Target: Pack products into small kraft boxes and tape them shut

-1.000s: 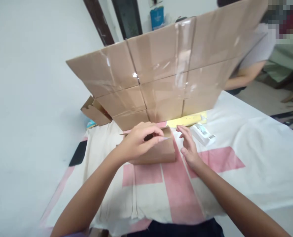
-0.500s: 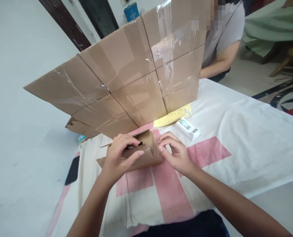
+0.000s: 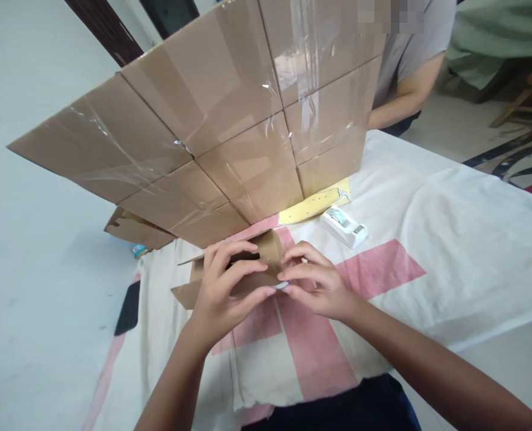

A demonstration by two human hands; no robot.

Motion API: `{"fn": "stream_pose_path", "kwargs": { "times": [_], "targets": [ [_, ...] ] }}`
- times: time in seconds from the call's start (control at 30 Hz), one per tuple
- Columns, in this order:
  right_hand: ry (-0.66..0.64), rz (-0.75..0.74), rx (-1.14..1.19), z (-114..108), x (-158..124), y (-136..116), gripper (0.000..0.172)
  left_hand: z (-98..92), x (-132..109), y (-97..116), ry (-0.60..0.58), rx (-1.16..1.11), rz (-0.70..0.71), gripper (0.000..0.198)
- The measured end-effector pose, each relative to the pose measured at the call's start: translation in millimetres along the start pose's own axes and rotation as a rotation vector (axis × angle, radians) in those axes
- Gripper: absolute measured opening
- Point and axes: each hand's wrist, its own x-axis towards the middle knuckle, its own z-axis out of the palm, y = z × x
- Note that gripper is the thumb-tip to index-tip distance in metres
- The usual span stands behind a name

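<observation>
A small cardboard box [image 3: 272,258] with raised flaps lies on the cloth in front of me, its top partly open. My left hand [image 3: 230,281] is curled over its near side, the fingers over the opening and the thumb in front. My right hand [image 3: 313,281] is at the box's right end, pinching a small pale strip [image 3: 282,285] between thumb and fingertip. The left thumb tip reaches the strip's other end. Whether the strip is stuck to the box I cannot tell.
A tall taped cardboard screen [image 3: 243,149] stands behind the box. At its foot lie a yellow paper cutout [image 3: 308,206] and a white device [image 3: 344,226] with a glossy window. A white and pink cloth [image 3: 382,311] covers the table. Another person's arm [image 3: 398,108] shows beyond the screen.
My right hand has shifted slightly left and down, closer to my left thumb. The pale strip now shows between the fingertips. The camera view has tilted a little downward.
</observation>
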Motion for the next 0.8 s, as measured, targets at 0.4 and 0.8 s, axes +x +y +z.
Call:
{"fn": "stream_pose_path", "kwargs": {
  "times": [0.4, 0.8],
  "targets": [
    [0.272, 0.322, -0.237, -1.1, 2.0, 10.3, 0.016, 15.2, -5.4, -26.6, 0.118, 0.213, -0.178, 0.038],
    [0.13, 0.488, -0.246, 16.9, -21.5, 35.2, 0.012, 20.8, -11.6, -46.2, -0.054, 0.275, -0.432, 0.031]
  ]
}}
